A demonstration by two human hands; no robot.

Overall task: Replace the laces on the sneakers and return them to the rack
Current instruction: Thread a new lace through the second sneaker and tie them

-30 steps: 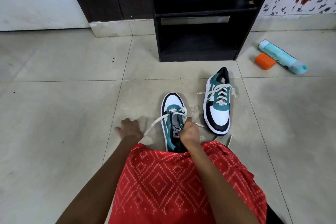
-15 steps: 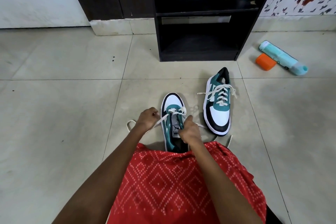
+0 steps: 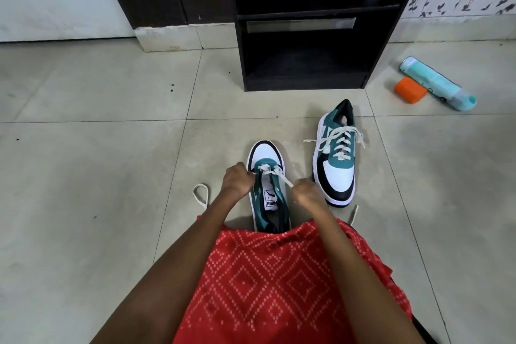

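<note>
Left hand (image 3: 237, 181) and right hand (image 3: 307, 194) each seem to pinch the lace (image 3: 275, 173) on the near sneaker (image 3: 269, 190); uneven pulling could leave mismatched ends.

Left grip (image 3: 237, 180) and right grip (image 3: 307, 193) each pinch the white lace (image 3: 282, 178) over the near sneaker (image 3: 265, 152).

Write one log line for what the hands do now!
near sneaker: partly laced | left hand: grips lace | right hand: grips lace | far sneaker: laced, on floor
</note>
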